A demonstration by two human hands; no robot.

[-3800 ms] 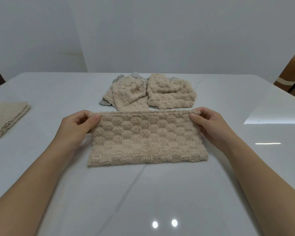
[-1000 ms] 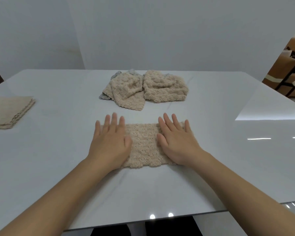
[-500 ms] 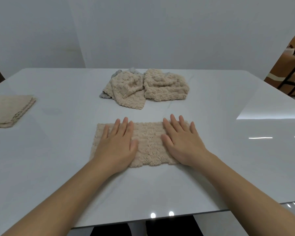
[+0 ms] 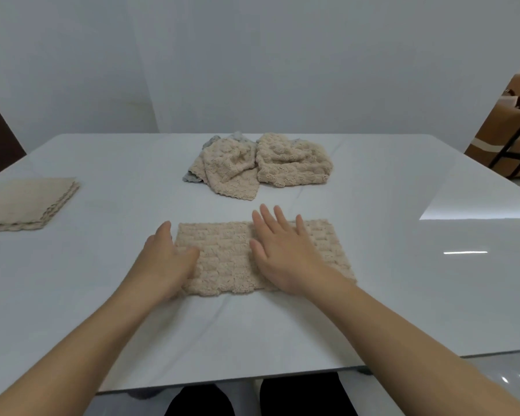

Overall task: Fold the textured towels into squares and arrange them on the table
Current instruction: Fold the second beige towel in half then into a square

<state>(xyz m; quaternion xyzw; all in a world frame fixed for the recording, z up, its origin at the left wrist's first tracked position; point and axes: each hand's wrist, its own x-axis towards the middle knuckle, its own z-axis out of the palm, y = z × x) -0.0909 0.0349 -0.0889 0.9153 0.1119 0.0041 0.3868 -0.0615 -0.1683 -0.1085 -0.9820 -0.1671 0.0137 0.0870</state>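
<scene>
Far left of the long towel (image 4: 222, 261), a neat stack (image 4: 27, 202). At its left end, left hand (image 4: 165, 262), thumb on top; cannot tell if gripping. Runs left to right on the table (image 4: 403, 295). On its middle, right hand (image 4: 285, 256), open, flat.

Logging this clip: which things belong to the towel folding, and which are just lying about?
Job: half-folded beige towel, left hand, right hand, heap of unfolded towels, stack of folded towels, table.
Lying about: brown furniture at right edge.
</scene>
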